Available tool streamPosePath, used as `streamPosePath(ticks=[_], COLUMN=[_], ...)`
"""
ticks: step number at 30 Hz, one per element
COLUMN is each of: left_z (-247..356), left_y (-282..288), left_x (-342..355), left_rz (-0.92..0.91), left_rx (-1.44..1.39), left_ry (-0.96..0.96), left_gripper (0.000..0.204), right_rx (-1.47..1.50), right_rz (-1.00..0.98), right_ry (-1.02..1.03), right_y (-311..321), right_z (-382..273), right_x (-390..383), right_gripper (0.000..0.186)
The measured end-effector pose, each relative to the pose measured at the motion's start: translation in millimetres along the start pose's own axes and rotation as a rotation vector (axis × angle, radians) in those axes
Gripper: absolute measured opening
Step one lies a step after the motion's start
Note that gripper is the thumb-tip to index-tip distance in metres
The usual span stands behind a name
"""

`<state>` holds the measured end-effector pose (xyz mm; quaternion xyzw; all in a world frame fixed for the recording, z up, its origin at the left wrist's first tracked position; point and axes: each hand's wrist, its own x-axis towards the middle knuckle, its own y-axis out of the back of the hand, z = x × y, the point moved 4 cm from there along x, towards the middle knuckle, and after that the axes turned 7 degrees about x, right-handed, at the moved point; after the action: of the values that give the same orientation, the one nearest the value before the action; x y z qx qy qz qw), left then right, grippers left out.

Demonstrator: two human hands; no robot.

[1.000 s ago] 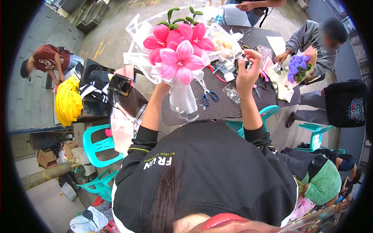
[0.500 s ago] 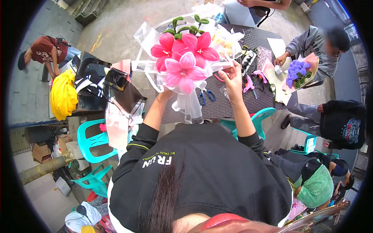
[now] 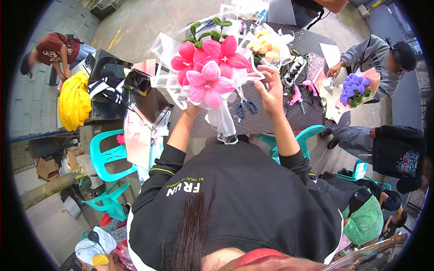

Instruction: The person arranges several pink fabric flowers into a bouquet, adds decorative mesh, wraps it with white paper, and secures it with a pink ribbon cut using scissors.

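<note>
The person wears a soft black top (image 3: 253, 194) with big white letters on the chest and a line of small yellow ones beside them. The left hand (image 3: 193, 109) comes up under a bouquet (image 3: 210, 72) and its grip is closed around the lower part, though the flowers and wrap hide most of the fingers. The bouquet is up in the air over the near side of the worktop (image 3: 251, 126). It has hot pink flowers and one lighter pink flower, all with fat, pointed, stripy petals. Fuzzy green leaves curl like loops at the top. The wrap is thin, white and see-through, with white edges and a long tail hanging down. The right hand (image 3: 272, 95) is by the right edge of the wrap. Its grip is loose, with bent fingers and the thumb apart. I cannot tell if the fingertips touch the wrap.

The worktop is dark, with a bumpy woven look. Scissors (image 3: 246, 103) with blue handles lie between the hands. Past the right hand is a pink glue gun (image 3: 297, 96). Farther off are yellow flowers (image 3: 266, 45) in white wrap, and purple flowers (image 3: 355, 88) near a person in a grey hoodie (image 3: 359, 52) with dark letters.
</note>
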<state>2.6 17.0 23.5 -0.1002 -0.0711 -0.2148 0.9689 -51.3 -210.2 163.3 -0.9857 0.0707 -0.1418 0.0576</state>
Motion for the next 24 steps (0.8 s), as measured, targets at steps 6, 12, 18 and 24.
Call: streamPosePath(ticks=[6,12,18,24], left_z=[-25.4,-82.0,-100.1,-115.3], left_y=[33.9,73.2,83.7,101.1], left_x=[-24.2,-41.2,-50.1,-54.8], left_rz=[0.081,0.258,0.323,0.328], left_rx=[-0.022,-0.016,0.061,0.009], left_ry=[0.190,0.424,0.506,0.603], left_gripper=[0.056,0.051,0.031,0.035], right_rx=[0.212,-0.248,-0.249,-0.285], right_rz=[0.243,0.033,-0.234,-0.112], right_ry=[0.152,-0.344,-0.714,-0.655], right_y=[13.1,14.0,-88.2,-96.0], right_z=[-4.5,129.2,192.6,223.0], right_x=[18.2,-16.2,-78.1,-95.2], right_gripper=[0.023,0.013,0.039,0.038])
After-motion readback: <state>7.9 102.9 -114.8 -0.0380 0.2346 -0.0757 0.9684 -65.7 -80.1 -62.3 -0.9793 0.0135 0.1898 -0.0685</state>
